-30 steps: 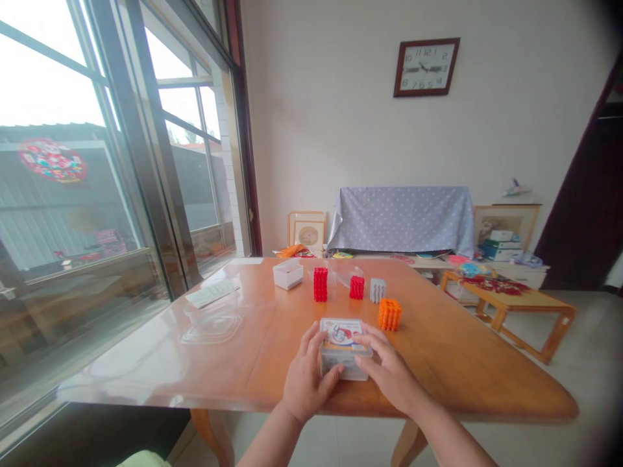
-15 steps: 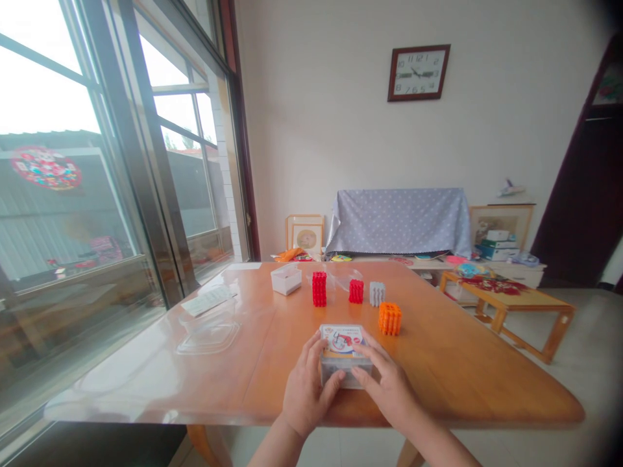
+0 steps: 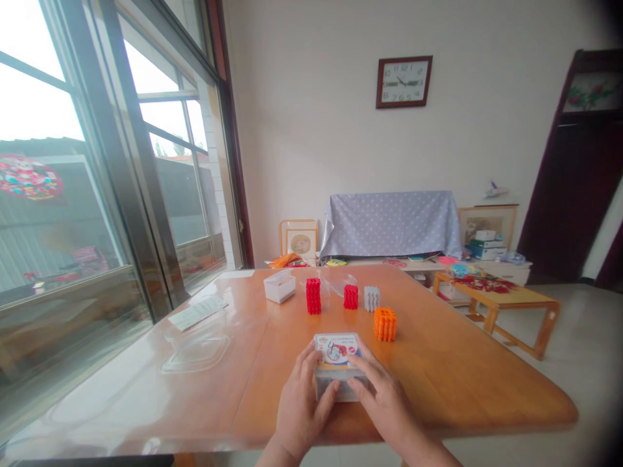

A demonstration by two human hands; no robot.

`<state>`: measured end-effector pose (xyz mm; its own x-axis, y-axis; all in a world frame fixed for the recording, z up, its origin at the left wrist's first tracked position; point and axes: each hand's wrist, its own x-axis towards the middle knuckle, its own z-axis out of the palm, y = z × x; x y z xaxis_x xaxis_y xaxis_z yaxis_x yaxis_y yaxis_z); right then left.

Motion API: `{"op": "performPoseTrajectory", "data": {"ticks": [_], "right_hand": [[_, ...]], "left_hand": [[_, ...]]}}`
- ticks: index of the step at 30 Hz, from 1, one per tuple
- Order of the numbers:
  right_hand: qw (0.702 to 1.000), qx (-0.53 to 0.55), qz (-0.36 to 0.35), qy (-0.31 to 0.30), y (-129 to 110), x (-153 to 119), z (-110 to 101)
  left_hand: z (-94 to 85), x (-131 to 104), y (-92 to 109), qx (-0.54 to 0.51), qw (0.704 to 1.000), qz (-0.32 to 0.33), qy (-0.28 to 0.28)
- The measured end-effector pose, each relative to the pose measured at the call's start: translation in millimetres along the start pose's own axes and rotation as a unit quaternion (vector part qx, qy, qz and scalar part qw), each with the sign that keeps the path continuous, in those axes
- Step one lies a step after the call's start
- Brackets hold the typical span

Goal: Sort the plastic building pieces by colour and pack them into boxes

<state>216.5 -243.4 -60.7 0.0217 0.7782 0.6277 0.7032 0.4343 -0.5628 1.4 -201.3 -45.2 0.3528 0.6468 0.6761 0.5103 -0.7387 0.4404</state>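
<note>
A clear plastic box (image 3: 337, 350) with a printed label and a handwritten mark on its lid stands near the table's front edge. My left hand (image 3: 304, 392) grips its left side, the thumb across the front face. From the right, my right hand (image 3: 384, 392) holds the same box, fingers over the lid and thumb at the front. What lies inside the box cannot be made out. Beyond it stand an orange lattice block (image 3: 385, 324), a tall red lattice block (image 3: 314, 296), a smaller red lattice block (image 3: 350, 297) and a pale grey lattice block (image 3: 372, 298).
A white open container (image 3: 279, 287) sits toward the back of the wooden table (image 3: 467, 376). To the left lie a clear plastic lid (image 3: 195, 354) and a paper sheet (image 3: 198, 312). Glass windows border the left side; a low wooden stand (image 3: 516, 305) is off to the right.
The camera view has shifted slightly, so the table things appear lower and further left. Both hands keep their hold on the box, and the blocks stay in place.
</note>
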Motion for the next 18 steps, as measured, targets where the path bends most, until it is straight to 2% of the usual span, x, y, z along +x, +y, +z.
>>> {"op": "performPoseTrajectory", "data": {"ticks": [6, 12, 15, 18], "right_hand": [[1.000, 0.000, -0.005, 0.025, -4, -2, 6], [1.000, 0.017, 0.010, 0.020, 0, -5, 12], [0.998, 0.053, 0.029, 0.013, -5, -6, 9], [0.990, 0.107, 0.083, 0.036, -15, -9, 7]], "left_hand": [[5.5, -2, -10, -0.001, 1.000, 0.004, 0.015], [6.0, -5, -13, -0.013, 1.000, 0.004, 0.008], [3.6, -6, -9, -0.042, 0.998, -0.034, 0.018], [-0.2, -3, -4, -0.092, 0.989, -0.112, 0.036]]}}
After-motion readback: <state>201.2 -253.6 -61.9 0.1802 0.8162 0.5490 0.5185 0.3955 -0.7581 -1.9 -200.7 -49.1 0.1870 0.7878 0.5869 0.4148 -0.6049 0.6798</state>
